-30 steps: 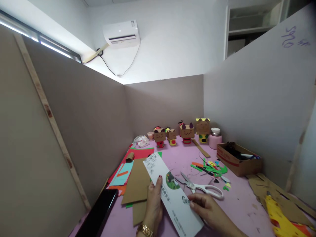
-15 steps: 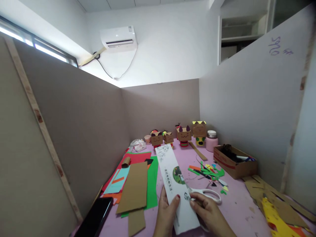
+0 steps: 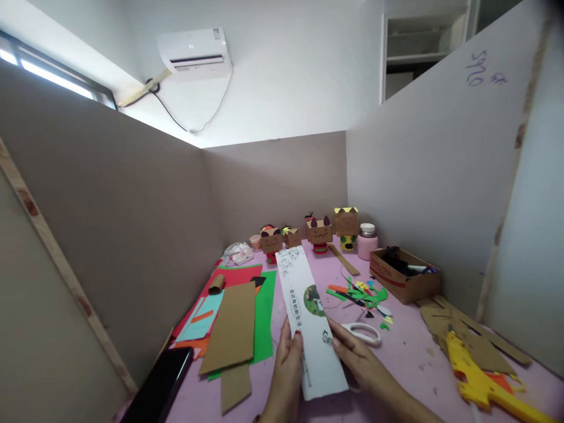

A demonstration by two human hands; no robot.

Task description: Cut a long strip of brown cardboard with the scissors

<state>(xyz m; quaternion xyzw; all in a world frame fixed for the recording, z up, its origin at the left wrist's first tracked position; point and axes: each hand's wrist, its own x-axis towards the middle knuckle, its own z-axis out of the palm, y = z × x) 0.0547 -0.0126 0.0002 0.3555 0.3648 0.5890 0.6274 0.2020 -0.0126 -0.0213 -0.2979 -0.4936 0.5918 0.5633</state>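
- Head view: we reach both forearms in from the near edge, hands meeting over the pink table (image 3: 409, 358).
- Our left hand (image 3: 288, 358) pinches the left edge of a long white printed card strip (image 3: 308, 317), thumb on top.
- Our right hand (image 3: 359, 361) grips its right edge, fingers curled.
- White-handled scissors (image 3: 363, 333) lie just right of the strip; a brown cardboard sheet (image 3: 231, 326) lies left.

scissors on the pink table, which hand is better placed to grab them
Right. The right hand grips the printed paper strip just beside the scissors; the left hand sits across the strip.
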